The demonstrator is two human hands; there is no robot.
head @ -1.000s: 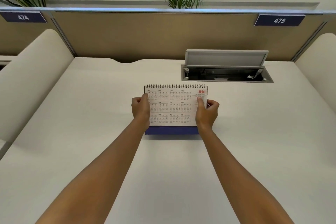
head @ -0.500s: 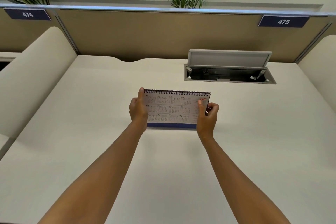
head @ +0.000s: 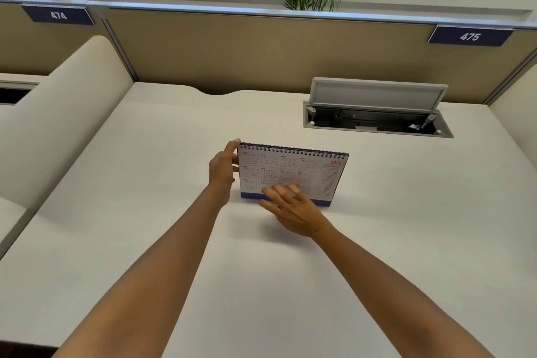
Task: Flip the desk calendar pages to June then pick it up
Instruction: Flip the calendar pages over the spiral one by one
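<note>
The desk calendar stands upright on the white tabletop, near its middle, with its spiral binding along the top and the year-overview page facing the person; the left hand pinches its left edge near the upper corner, forefinger up at the spiral; the right hand is loose and spread, fingers blurred, just in front of the lower part of the page, gripping nothing, and whether it touches the sheet I cannot tell.

The page showing is a whole-year sheet, so June is not yet up; the risks lie in the flipping. With only one corner held, a push from the right hand at the foot of the page could tip the stand backward or swing it round on the smooth tabletop; fingers catching two thin sheets at once would skip a month and overshoot June; a sheet dragged hard against the wire could tear at its holes. The open cable hatch sits behind and to the right, well apart, so a sliding calendar is unlikely to reach it.
</note>
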